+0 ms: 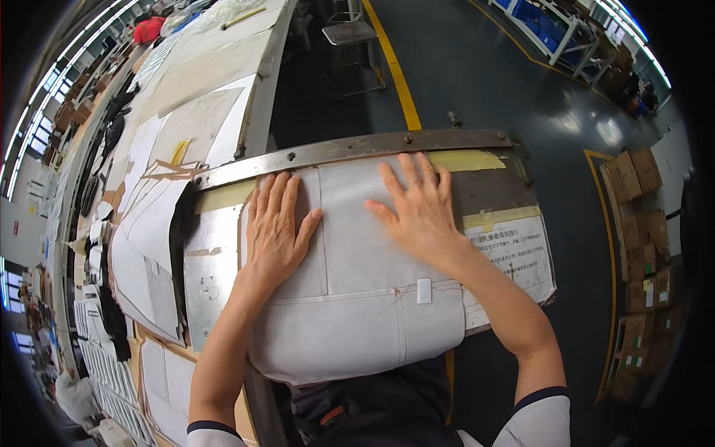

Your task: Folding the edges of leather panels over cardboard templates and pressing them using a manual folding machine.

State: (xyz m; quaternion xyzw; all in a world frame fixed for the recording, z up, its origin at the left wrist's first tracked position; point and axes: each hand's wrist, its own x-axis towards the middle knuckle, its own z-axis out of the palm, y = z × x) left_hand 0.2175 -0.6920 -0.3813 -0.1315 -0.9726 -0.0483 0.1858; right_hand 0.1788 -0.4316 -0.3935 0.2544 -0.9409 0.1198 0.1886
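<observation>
Between your left hand [277, 231] and right hand [421, 216] there is an open strip of the grey panel [350, 249], wide enough for a hand to slide along it. Ahead, the metal bar [350, 155] crosses just beyond your fingertips and blocks a flat push forward — you would have to lift over it and its bolts [408, 139]. On your left, the stacked sheets [145, 257] crowd in beside the metal plate [207, 287]. On your right, past the printed sheet [514, 261], you have room over the floor [566, 182] — the cardboard boxes [633, 177] stand well apart.
</observation>
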